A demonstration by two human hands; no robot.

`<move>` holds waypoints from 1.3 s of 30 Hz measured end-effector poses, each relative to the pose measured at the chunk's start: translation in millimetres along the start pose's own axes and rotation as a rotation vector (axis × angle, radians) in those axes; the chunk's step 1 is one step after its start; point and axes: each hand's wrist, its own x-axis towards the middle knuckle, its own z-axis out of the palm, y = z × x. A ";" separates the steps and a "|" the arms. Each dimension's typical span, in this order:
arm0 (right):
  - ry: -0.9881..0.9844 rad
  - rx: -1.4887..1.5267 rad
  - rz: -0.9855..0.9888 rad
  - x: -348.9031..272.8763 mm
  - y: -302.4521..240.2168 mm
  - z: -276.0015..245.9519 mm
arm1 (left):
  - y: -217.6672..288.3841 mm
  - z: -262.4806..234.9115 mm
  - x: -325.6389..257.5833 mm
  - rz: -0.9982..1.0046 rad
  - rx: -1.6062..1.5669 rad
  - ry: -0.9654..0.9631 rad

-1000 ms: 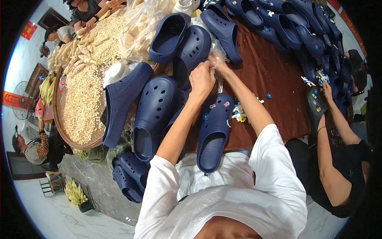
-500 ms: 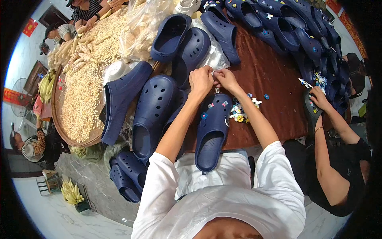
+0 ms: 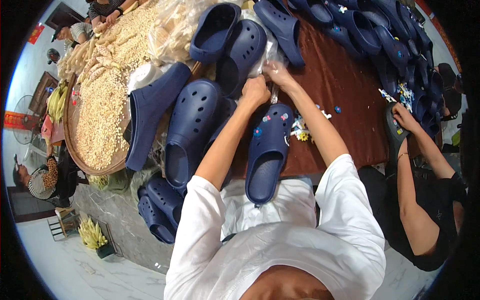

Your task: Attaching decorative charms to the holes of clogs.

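A navy clog [image 3: 266, 150] with small coloured charms on its toe lies on the brown table [image 3: 345, 95] right in front of me. Just beyond its toe, my left hand [image 3: 255, 92] is closed into a fist on a strip of a clear plastic bag [image 3: 270, 50]. My right hand [image 3: 278, 74] is a little farther out and pinches the same bag, which lies crumpled between two more navy clogs [image 3: 240, 50]. Loose charms [image 3: 301, 129] lie to the right of the decorated clog.
Several plain navy clogs [image 3: 192, 130] lie to my left and more are heaped at the far right [image 3: 385, 30]. A round tray of pale kernels [image 3: 100, 115] sits at the left. A co-worker's hand [image 3: 402, 116] rests on a dark clog at the right.
My right hand has moved away from the decorated clog's toe, up to the plastic bag. My left hand has stayed near the toe, shifting slightly farther out.
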 end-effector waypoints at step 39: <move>0.212 -0.554 -0.180 -295.7 -66.6 65.2 | 67.7 19.1 -245.8 -0.404 -1.429 0.197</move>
